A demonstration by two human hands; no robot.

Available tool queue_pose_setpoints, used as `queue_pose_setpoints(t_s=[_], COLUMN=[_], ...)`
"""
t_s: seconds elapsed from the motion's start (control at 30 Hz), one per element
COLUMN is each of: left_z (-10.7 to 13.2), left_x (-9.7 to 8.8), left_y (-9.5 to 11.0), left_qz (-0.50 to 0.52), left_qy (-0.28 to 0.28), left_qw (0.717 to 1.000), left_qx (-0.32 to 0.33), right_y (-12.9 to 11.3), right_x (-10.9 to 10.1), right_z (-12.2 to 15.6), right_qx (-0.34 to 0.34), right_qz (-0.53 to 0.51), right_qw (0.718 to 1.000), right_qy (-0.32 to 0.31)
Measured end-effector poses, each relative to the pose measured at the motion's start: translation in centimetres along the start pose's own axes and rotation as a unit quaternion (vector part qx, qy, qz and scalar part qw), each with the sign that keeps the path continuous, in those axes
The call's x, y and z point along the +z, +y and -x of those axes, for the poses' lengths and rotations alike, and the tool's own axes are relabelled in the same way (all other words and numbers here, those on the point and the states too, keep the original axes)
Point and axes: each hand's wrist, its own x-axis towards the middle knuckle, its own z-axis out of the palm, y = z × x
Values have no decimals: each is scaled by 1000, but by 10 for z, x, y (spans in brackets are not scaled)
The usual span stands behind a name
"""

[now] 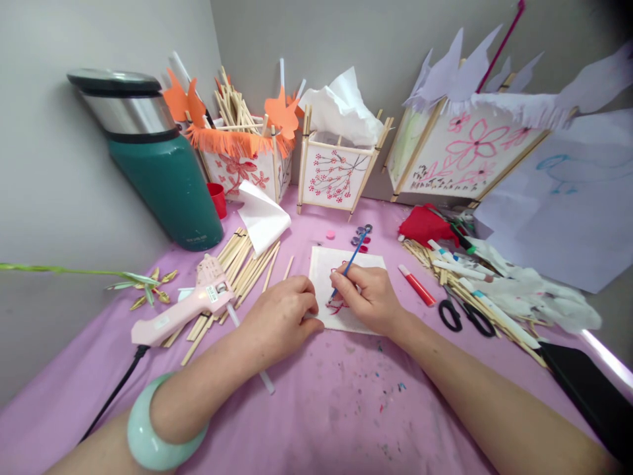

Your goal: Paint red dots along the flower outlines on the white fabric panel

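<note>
My right hand pinches a thin blue paintbrush, its tip down on a white square sheet. Red painted lines show on that sheet, partly covered by my fingers. My left hand rests at the sheet's left edge, fingers loosely bent and the thumb apart from them, with nothing held. Just beyond the sheet sit small paint pots in dark and red shades, with a pink round piece beside them. Right of the sheet lies a red tube with a white cap.
At left are a pink glue gun, wooden sticks and a green bottle. Painted lanterns stand at the back. Black-handled scissors, markers and a red cloth lie at right. A purple cloth covers the table.
</note>
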Motion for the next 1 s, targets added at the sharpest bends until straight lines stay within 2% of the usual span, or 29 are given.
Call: queue_pose_setpoints(t_s=[0.23, 0.33, 0.47, 0.57, 0.63, 0.7, 0.8, 1.0], left_z=[1, 1, 0, 0, 0, 0, 0, -1], left_x=[0, -1, 0, 0, 0, 0, 1, 2], left_y=[1, 1, 0, 0, 0, 0, 0, -1], left_qz=[3, 5, 6, 8, 11, 16, 26, 29], left_qy=[-4, -3, -2, 2, 2, 3, 8, 12], left_qw=[1000, 1000, 1000, 1000, 1000, 1000, 1000, 999], left_qx=[-6, -5, 0, -1, -3, -5, -6, -2], right_y=[1, 2, 12, 29, 44, 58, 75, 76], right_x=[-4, -10, -25, -38, -47, -53, -57, -51], right_z=[0, -3, -10, -17, -20, -21, -20, -19], right_qx=[10, 25, 76, 121, 154, 177, 189, 172], right_qz=[29, 35, 10, 18, 45, 76, 123, 136], right_qw=[1000, 999, 991, 969, 953, 946, 946, 956], right_qy=[-5, 15, 110, 214, 256, 262, 234, 196])
